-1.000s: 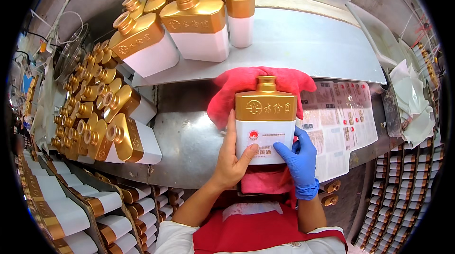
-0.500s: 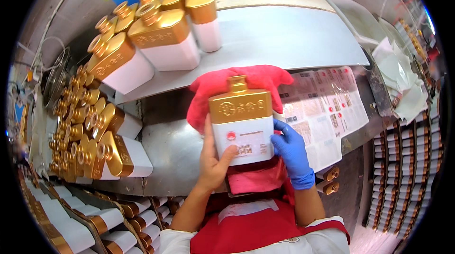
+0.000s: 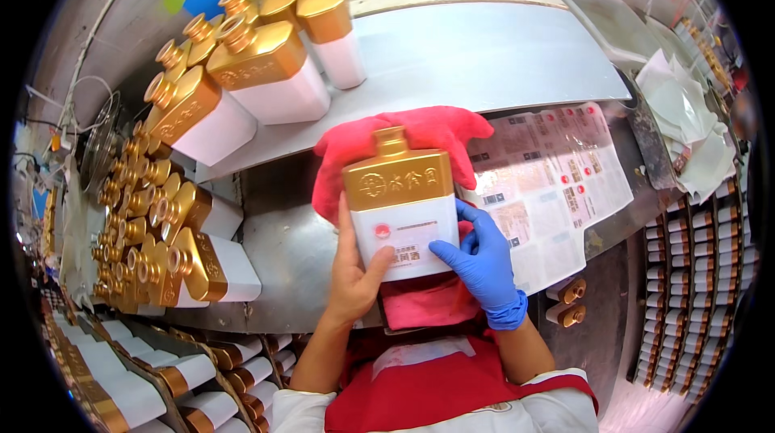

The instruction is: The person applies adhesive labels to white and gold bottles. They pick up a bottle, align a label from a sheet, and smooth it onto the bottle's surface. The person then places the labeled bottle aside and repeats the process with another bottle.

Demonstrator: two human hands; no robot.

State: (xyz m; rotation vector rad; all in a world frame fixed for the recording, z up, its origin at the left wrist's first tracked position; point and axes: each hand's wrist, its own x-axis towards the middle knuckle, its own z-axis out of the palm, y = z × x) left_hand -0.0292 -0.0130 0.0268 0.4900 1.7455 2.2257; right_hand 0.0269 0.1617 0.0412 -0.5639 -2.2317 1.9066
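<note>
The bottle [image 3: 397,187] was between the two hands, in front of the person, its printed face turned up toward the head and its neck pointing away, leaning a little to the left. Both hands were closed on its white lower half, one at each side, so the gold shoulder and neck stood clear beyond the grip.

The bare left hand [image 3: 352,271] had its fingers along the left edge and its thumb on the lower left of the front, over part of the print. The right hand [image 3: 484,267], in a blue glove, gripped the right edge, its thumb lying across the lower right corner of the front. Fingers behind the bottle were hidden. The base sat between the two hands, just below the thumbs.

A red cloth [image 3: 331,158] lay behind the bottle; whether the two touched could not be told. A label sheet [image 3: 557,183] lay to the right of the cloth, near the gloved hand, on the metal bench [image 3: 282,267]. On the raised board [image 3: 484,54] at the far left stood a group of gold-topped bottles [image 3: 274,70], well apart from the hands.
</note>
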